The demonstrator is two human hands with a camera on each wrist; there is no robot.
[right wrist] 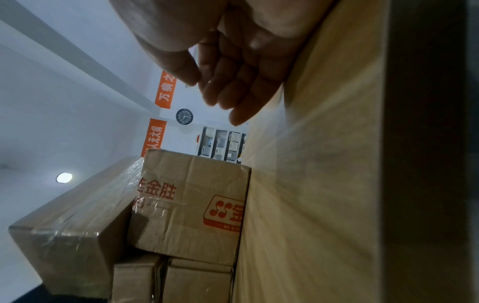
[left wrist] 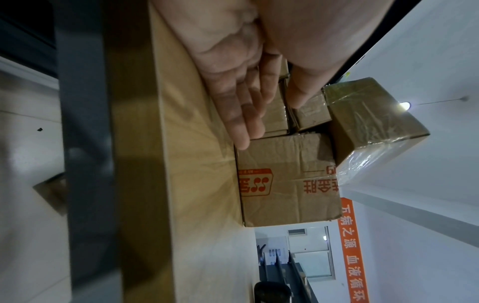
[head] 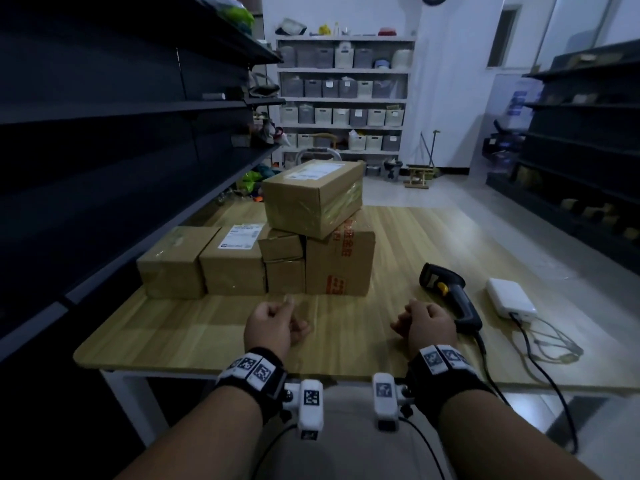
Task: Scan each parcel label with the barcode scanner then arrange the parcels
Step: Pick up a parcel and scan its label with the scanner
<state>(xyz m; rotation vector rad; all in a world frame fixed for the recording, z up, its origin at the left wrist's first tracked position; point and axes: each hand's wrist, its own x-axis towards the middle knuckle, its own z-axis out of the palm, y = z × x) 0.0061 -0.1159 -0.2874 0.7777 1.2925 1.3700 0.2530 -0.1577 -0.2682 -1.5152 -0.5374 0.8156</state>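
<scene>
Several cardboard parcels (head: pixel 256 261) are grouped on the wooden table (head: pixel 398 237), one taped parcel (head: pixel 311 197) stacked on top. Nearby, right of them, the barcode scanner (head: pixel 450 296) is laid flat. Nothing is held: the left hand (head: pixel 273 327) and right hand (head: pixel 424 327) are kept loosely curled above the near edge. Labels are too blurred to be read.

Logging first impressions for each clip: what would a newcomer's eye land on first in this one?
Most likely the stack of cardboard parcels on the wooden table, topped by a tape-wrapped box sitting askew over the red-printed box. Next, the two empty hands resting near the table's front edge, left hand and right hand, fingers loosely curled. Beside the right hand lies the barcode scanner, untouched, with a white device further right.
</scene>
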